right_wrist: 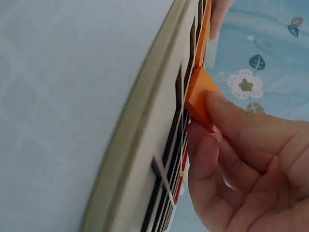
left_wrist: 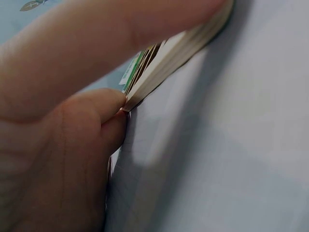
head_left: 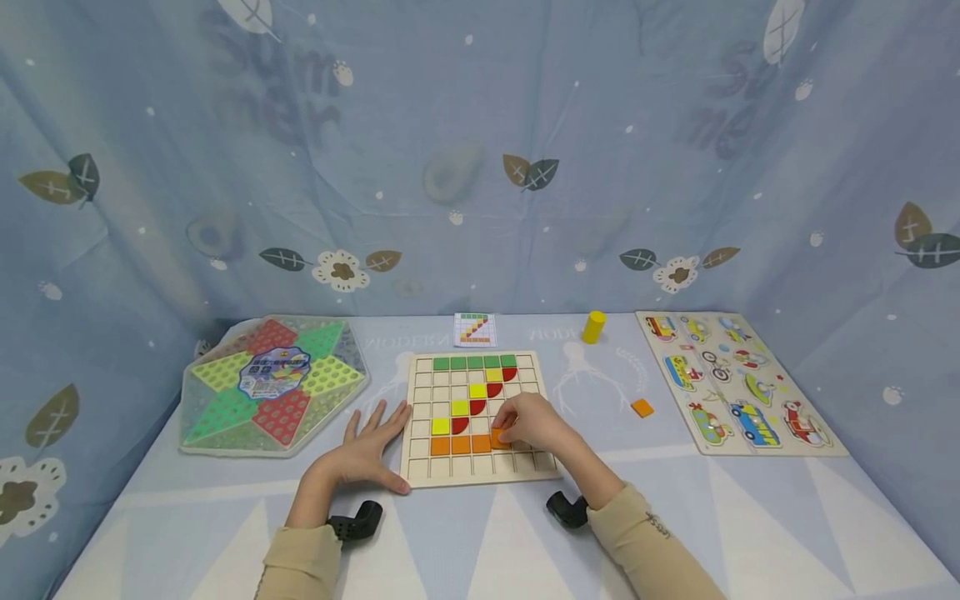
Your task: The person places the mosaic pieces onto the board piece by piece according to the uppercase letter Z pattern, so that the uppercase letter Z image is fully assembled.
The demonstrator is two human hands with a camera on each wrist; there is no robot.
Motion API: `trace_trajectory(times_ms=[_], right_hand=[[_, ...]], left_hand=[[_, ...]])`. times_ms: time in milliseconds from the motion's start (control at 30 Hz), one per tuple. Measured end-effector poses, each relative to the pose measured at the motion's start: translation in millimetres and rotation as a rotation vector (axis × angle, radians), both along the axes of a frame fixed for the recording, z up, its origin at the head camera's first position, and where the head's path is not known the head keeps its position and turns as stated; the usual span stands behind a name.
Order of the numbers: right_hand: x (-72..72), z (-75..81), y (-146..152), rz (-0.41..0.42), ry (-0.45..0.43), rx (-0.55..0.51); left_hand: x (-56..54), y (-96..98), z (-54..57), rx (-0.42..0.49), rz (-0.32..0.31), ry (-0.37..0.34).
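Observation:
A wooden grid board lies on the table, holding a row of green square tiles, a diagonal of yellow squares and red quarter-round tiles, and an orange row below. My right hand pinches an orange square tile between thumb and fingers at the right end of that row; in the right wrist view the tile stands tilted against the board. With fingers spread, my left hand touches the board's left edge, thumb at the near corner.
Behind the board lies a pattern card. To the right are a yellow cylinder, a loose orange tile and a vehicle puzzle board. A hexagonal game box lies left. A curtain hangs behind.

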State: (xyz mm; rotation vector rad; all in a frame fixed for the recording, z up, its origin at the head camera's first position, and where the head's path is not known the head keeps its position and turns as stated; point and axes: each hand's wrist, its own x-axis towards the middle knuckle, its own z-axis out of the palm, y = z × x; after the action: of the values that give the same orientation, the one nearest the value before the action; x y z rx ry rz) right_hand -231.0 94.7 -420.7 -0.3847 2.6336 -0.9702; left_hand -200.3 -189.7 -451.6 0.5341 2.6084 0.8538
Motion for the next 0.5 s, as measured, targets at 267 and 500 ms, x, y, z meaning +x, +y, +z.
trace_trajectory(times_ms=[267,500], right_hand=[[1.4,0.3,-4.4,0.031,0.085,0.119],[1.1,-1.8,4.4,-0.016,0.084,0.109]], left_hand=[[0.2,0.8,1.4,0.001,0.005,0.001],[0.4,0.8,1.4,0.005,0.003,0.002]])
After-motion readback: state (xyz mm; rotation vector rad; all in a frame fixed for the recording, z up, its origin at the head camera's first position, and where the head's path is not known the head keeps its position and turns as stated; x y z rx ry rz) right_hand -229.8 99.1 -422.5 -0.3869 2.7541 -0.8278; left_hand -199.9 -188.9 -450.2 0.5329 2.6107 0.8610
